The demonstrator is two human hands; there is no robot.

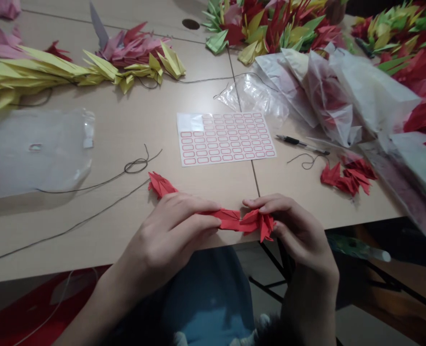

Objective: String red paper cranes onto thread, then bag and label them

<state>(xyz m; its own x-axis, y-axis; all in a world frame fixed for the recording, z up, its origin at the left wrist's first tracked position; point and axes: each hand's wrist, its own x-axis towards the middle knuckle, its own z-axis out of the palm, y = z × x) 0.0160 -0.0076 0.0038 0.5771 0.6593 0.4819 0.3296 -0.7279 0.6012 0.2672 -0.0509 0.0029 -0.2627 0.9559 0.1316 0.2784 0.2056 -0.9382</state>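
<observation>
A string of red folded-paper cranes (231,220) stretches between my two hands at the table's front edge. My left hand (166,233) is closed over its middle, with one red piece (161,184) poking out beyond the fingers. At the right end, my right hand (299,230) pinches the last folded piece between thumb and fingers. A dark cord (90,220) runs from the left end of the string across the table to the left. Another cord with a loose knot (135,166) lies just above it. The part under my left fingers is hidden.
A sheet of red-bordered labels (227,144) lies ahead, a black pen (301,143) beside it. Further right are a short red paper string (350,177) and filled plastic bags (371,91). Yellow paper cranes (50,69) and a clear bag (36,158) lie left.
</observation>
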